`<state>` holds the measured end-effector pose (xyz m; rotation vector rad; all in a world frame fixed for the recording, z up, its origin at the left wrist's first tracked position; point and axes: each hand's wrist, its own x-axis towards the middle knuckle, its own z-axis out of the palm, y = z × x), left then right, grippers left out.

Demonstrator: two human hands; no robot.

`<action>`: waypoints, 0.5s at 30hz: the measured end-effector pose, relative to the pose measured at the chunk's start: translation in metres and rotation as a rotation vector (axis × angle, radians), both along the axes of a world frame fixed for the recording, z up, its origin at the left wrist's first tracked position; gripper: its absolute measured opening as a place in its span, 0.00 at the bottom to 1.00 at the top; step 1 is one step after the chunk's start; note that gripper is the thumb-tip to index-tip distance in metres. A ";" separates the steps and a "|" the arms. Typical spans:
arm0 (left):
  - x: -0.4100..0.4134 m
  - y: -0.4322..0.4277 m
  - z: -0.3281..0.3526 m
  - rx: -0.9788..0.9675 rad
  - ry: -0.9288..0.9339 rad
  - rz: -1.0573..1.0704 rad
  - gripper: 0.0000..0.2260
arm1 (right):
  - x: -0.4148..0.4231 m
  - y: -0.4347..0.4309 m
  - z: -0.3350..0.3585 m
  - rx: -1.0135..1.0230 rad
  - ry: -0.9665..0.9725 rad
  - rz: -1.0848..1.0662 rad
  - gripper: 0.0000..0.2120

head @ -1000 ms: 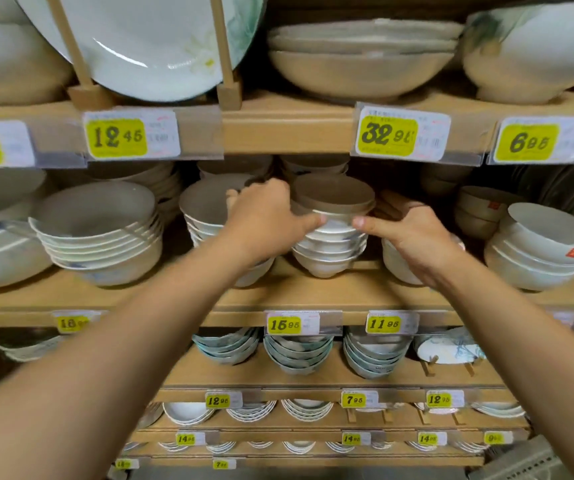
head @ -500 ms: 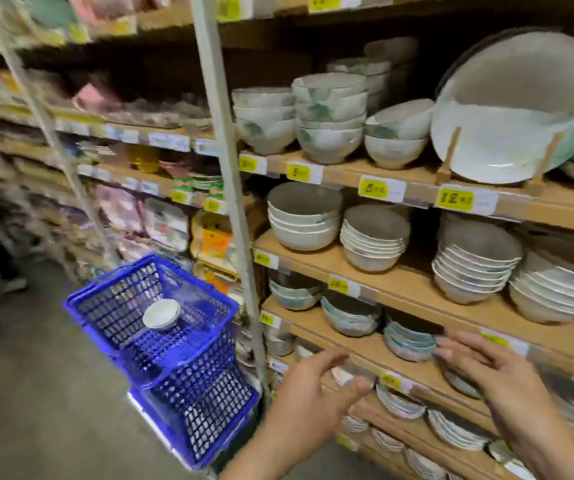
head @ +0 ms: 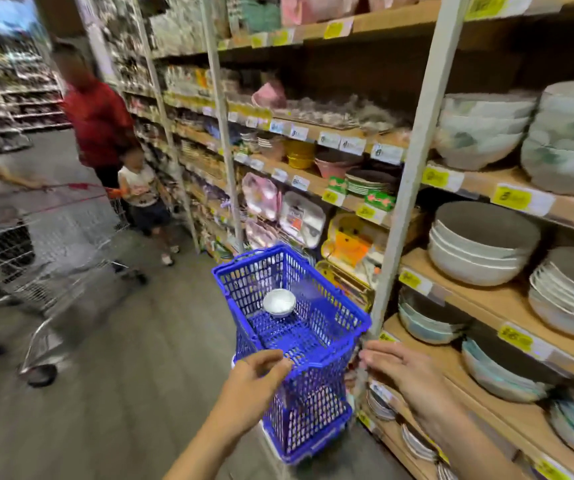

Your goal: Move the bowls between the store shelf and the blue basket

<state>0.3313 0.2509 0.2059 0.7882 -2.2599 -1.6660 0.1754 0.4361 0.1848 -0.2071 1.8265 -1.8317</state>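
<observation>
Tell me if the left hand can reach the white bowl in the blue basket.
Likely yes: the left hand, empty, is by the blue basket, whose open top leaves the white bowl uncovered.

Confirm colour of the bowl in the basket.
White; the bowl sits in the blue basket. Head view shows it best.

Just beyond the fingers (head: 279,363), the blue basket (head: 310,393) is glossy latticed plastic; the bowl (head: 279,302) inside looks smooth, glazed white. Right of them, matt wooden shelf (head: 483,300) boards carry paper price tags (head: 410,280).
</observation>
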 end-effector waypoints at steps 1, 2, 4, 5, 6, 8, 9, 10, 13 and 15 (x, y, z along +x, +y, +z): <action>-0.007 -0.014 -0.003 -0.003 -0.002 0.016 0.07 | -0.010 -0.018 -0.006 -0.007 -0.017 0.015 0.09; -0.016 -0.029 -0.007 -0.004 -0.002 0.028 0.07 | -0.021 -0.037 -0.013 -0.003 -0.025 0.037 0.09; -0.037 -0.058 -0.016 -0.003 -0.018 0.046 0.04 | -0.046 -0.072 -0.028 0.019 -0.027 0.092 0.08; -0.049 -0.073 -0.020 -0.006 -0.034 0.059 0.04 | -0.059 -0.090 -0.036 0.027 -0.033 0.113 0.08; -0.062 -0.087 -0.024 -0.011 -0.052 0.075 0.04 | -0.073 -0.106 -0.044 0.032 -0.048 0.126 0.07; -0.089 -0.115 -0.032 -0.014 -0.092 0.111 0.05 | -0.101 -0.137 -0.058 0.050 -0.073 0.146 0.08; -0.104 -0.128 -0.036 -0.011 -0.109 0.122 0.06 | -0.114 -0.151 -0.065 0.073 -0.078 0.160 0.08; -0.118 -0.140 -0.041 -0.004 -0.123 0.127 0.06 | -0.127 -0.165 -0.072 0.096 -0.081 0.177 0.08; -0.163 -0.175 -0.056 0.019 -0.185 0.145 0.08 | -0.163 -0.203 -0.092 0.137 -0.122 0.210 0.08; -0.192 -0.196 -0.068 0.055 -0.229 0.145 0.10 | -0.184 -0.226 -0.105 0.194 -0.138 0.229 0.09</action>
